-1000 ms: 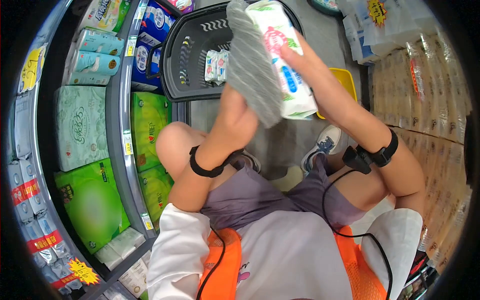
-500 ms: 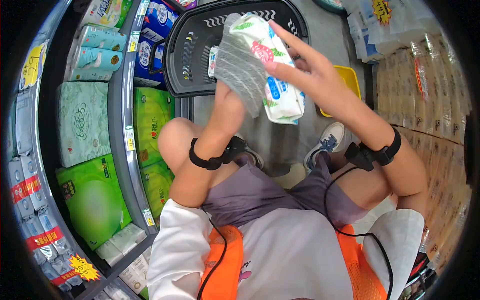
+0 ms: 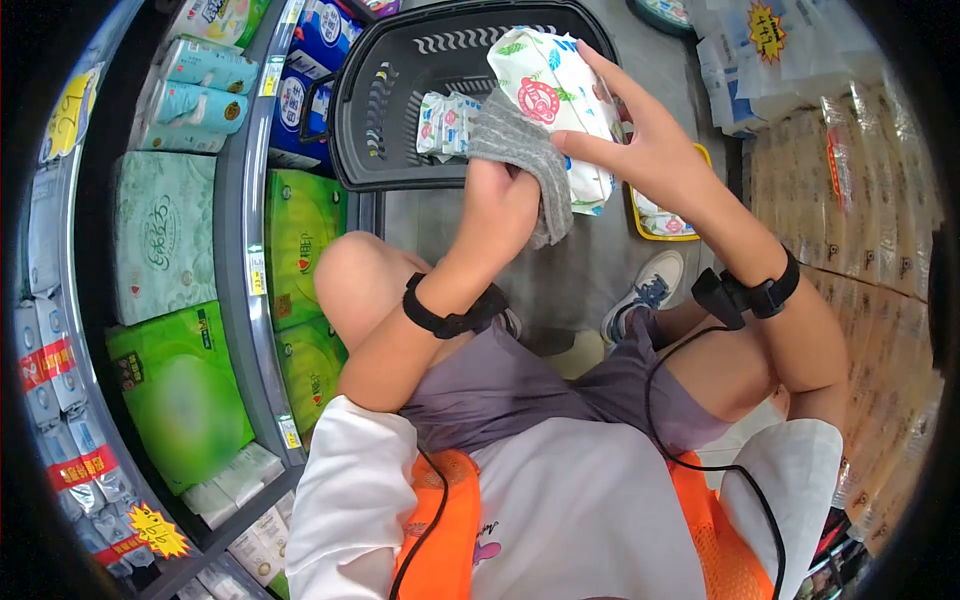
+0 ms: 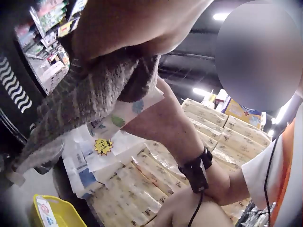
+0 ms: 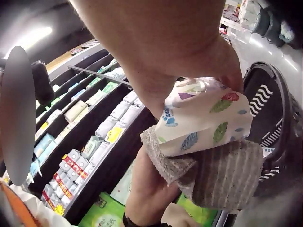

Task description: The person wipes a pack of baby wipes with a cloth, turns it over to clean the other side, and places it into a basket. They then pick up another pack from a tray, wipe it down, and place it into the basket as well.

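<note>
My left hand [image 3: 503,205] grips a grey striped cloth [image 3: 520,140] that is folded over the near left side of a white soft pack [image 3: 565,85]. The pack carries leaf prints and a pink round logo. My right hand [image 3: 640,140] holds the pack from the right, thumb on its face and fingers along its far edge. In the right wrist view the cloth [image 5: 227,175] hangs below the pack [image 5: 203,123], against its underside. The left wrist view shows the cloth [image 4: 94,94] draped down from my left hand, hiding most of the pack.
A black basket [image 3: 400,170] with several small white packs [image 3: 445,125] stands ahead. On the floor at right, a yellow basket [image 3: 640,220] holds white packs. Shelves of tissue packs [image 3: 165,240] line the left side; stacked brown paper packs [image 3: 815,180] line the right.
The cloth, earlier stretched along the pack's left side, is now bunched over its near left part. The pack has turned and shows more of its side. My right hand keeps its hold.
</note>
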Demonstrator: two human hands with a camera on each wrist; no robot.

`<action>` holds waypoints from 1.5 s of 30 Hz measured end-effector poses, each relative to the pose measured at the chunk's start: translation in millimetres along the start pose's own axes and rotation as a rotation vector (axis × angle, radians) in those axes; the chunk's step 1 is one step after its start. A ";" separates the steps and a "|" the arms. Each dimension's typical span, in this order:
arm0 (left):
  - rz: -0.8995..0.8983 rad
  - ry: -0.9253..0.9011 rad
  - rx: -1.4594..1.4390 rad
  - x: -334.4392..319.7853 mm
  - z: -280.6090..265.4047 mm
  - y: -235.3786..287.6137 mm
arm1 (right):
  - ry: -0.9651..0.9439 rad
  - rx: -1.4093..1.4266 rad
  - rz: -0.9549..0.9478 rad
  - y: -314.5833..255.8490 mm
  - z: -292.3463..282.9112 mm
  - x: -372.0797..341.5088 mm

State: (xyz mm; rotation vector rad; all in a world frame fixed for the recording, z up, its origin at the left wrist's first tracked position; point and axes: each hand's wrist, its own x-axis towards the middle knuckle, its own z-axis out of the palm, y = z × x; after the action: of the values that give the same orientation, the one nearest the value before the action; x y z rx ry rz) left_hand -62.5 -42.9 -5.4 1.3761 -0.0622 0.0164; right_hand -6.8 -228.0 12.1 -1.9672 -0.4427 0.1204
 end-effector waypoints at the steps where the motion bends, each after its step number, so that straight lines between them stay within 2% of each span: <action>1: 0.006 0.017 0.005 1.1 -1.5 -1.4 | 0.024 -0.001 -0.015 0.9 2.8 -0.7; 8: 0.061 0.140 -0.078 18.0 -18.2 14.8 | 0.022 -0.124 -0.145 -20.3 11.0 -12.7; 11: -0.022 0.146 -0.191 12.4 -16.8 21.3 | 0.015 -0.155 -0.195 -22.9 13.9 -15.5; 20: 0.027 0.151 -0.232 14.3 -24.1 15.0 | -0.017 -0.177 -0.225 -30.0 11.9 -10.8; 25: 0.054 0.194 -0.192 15.0 -27.6 22.9 | -0.063 -0.186 -0.153 -40.6 8.0 -12.0; 29: 0.162 0.254 -0.042 14.8 -35.9 17.7 | -0.081 -0.105 -0.144 -38.3 12.3 -13.0; 32: 0.229 0.275 0.144 17.4 -41.7 16.5 | -0.167 0.107 0.017 -41.0 15.4 -14.9; 35: 0.336 0.309 0.348 21.6 -43.5 21.0 | -0.174 0.326 0.078 -39.1 23.8 -17.2; 38: 0.043 0.309 -0.151 23.9 -49.3 23.5 | -0.217 0.606 0.369 -49.1 18.7 -14.8; 39: -0.047 0.274 -0.195 22.2 -50.7 28.3 | -0.283 0.552 0.468 -46.8 8.9 -12.0; 41: -0.182 0.211 -0.482 20.0 -55.9 26.1 | -0.362 0.684 0.470 -47.7 10.3 -12.9; 44: -0.209 0.101 -0.603 22.3 -60.1 15.5 | -0.391 0.807 0.511 -51.0 19.1 -16.4; 45: -0.199 0.082 -0.547 22.8 -57.6 13.4 | -0.384 0.812 0.554 -53.2 20.1 -16.9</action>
State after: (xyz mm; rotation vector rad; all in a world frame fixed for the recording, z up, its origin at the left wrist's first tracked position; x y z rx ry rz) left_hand -38.4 15.6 -2.2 0.8288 0.1316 -0.1046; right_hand -41.5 -197.3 49.2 -1.2023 -0.0447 0.8957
